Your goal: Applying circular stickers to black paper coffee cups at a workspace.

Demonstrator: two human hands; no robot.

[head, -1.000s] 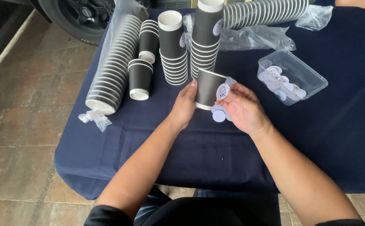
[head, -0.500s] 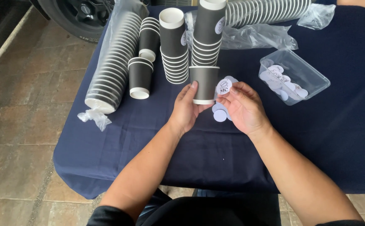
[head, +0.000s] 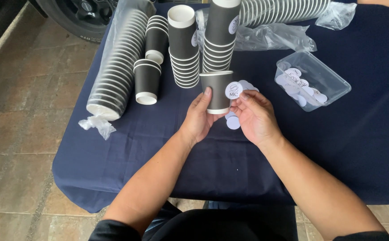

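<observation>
A table under a dark blue cloth (head: 337, 147) carries the work. Along its left side lies a long sleeve of nested dark cups in clear wrap (head: 118, 62); a second wrapped sleeve (head: 283, 10) lies across the far edge. Between them stand several short stacks of dark cups (head: 183, 44), mouths down. To the right sits a clear plastic tub (head: 326, 80) holding round white stickers. Near centre, an inverted dark paper cup (head: 214, 87) is held just above the cloth — the left hand (head: 199, 118) grasps its side, thumb up the wall. The right hand (head: 254, 116) pinches a round white sticker (head: 233, 90) against the cup's right side — loose sticker discs (head: 233, 122) lie on the cloth beneath.
</observation>
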